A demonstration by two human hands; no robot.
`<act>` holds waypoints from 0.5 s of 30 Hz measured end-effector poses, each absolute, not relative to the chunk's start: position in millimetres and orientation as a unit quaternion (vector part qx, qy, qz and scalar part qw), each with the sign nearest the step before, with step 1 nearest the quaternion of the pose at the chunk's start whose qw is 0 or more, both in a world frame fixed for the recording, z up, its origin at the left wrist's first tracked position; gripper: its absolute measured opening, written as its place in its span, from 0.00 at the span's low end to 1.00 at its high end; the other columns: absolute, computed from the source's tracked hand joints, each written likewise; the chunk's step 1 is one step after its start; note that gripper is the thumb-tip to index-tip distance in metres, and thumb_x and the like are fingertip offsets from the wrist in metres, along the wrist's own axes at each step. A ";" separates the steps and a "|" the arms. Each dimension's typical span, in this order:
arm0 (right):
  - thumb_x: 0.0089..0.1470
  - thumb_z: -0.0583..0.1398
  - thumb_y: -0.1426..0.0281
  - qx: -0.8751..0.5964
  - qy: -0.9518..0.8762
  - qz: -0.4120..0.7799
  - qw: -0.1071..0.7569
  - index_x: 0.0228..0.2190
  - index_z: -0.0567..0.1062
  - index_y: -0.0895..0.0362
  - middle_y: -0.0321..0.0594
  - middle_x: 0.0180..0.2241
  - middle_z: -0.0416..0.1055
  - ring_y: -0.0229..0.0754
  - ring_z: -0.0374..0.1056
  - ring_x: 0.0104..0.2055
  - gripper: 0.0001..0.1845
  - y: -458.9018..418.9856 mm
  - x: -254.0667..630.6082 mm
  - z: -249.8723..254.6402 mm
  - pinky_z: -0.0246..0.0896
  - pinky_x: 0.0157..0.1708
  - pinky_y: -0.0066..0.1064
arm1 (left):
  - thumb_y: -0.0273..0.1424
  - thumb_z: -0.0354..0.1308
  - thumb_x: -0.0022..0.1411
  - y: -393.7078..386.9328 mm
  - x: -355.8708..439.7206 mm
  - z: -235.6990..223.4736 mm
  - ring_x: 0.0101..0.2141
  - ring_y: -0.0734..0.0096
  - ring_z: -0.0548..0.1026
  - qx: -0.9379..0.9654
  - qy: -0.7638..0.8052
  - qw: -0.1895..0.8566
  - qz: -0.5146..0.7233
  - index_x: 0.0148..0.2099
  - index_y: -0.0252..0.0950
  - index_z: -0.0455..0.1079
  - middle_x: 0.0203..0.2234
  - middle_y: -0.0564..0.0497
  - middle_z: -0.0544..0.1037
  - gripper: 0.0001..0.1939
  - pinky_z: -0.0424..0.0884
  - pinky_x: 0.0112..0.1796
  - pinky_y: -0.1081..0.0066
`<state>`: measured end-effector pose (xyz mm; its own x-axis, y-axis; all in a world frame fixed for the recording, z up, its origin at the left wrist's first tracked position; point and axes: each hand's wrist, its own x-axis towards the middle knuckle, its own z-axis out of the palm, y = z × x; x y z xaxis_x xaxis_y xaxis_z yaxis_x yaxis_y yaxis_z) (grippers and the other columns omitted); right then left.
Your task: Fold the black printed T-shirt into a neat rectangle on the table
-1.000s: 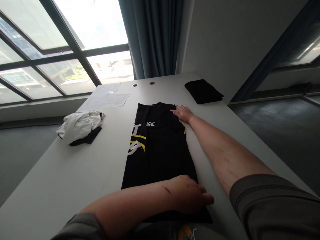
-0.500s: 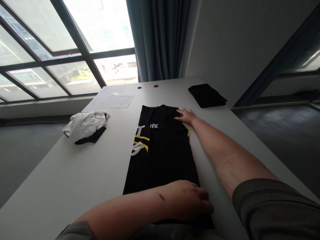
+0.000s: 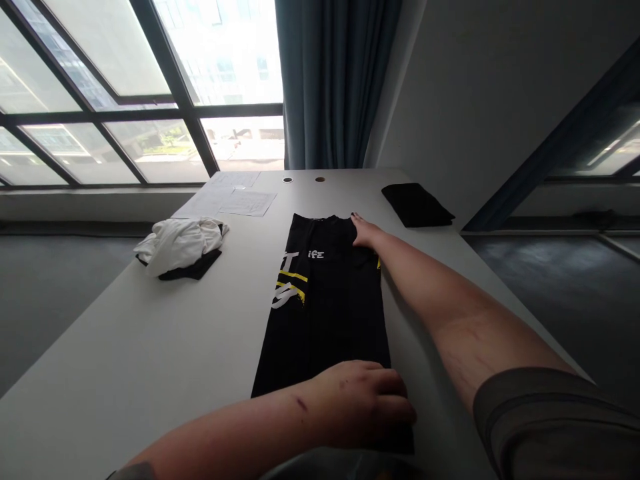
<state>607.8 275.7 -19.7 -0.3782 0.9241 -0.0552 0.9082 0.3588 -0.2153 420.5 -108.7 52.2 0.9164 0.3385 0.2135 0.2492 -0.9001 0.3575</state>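
A black shirt [image 3: 327, 307] with white and yellow print lies folded into a long strip on the pale table [image 3: 165, 347]. My left hand [image 3: 363, 403] rests on its near end, fingers curled together over the right edge of the cloth. My right hand [image 3: 364, 230] reaches to the far right corner of the strip by the collar, fingers closed on the cloth edge there.
A crumpled white and black garment pile [image 3: 181, 247] sits at the left. A folded black garment [image 3: 417, 204] lies at the far right corner. Papers [image 3: 235, 199] lie near the window; two small round things [image 3: 303, 179] sit at the far edge. The table's right edge drops to the floor.
My right hand has gone from lying flat on the far corner to pinching it. My left hand stays on the near end. The camera has tilted down slightly.
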 end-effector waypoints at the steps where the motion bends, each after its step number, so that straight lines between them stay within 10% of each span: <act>1: 0.45 0.69 0.69 -0.553 -0.826 0.103 0.038 0.74 0.44 0.61 0.51 0.76 0.35 0.56 0.40 0.77 0.63 275.5 602.0 -18.3 0.49 0.72 0.40 | 0.33 0.53 0.74 -110.6 415.9 51.9 0.43 0.70 0.76 0.963 0.157 0.166 0.140 0.53 0.39 0.73 0.49 0.48 0.77 0.11 0.72 0.47 0.70; 15: 0.46 0.66 0.68 -0.564 -0.822 0.079 -0.011 0.74 0.47 0.62 0.52 0.76 0.39 0.59 0.42 0.76 0.60 300.7 535.5 -0.7 0.46 0.73 0.44 | 0.33 0.56 0.72 -132.2 344.4 25.2 0.40 0.70 0.77 0.930 0.218 0.209 0.210 0.51 0.40 0.74 0.47 0.49 0.78 0.10 0.72 0.45 0.71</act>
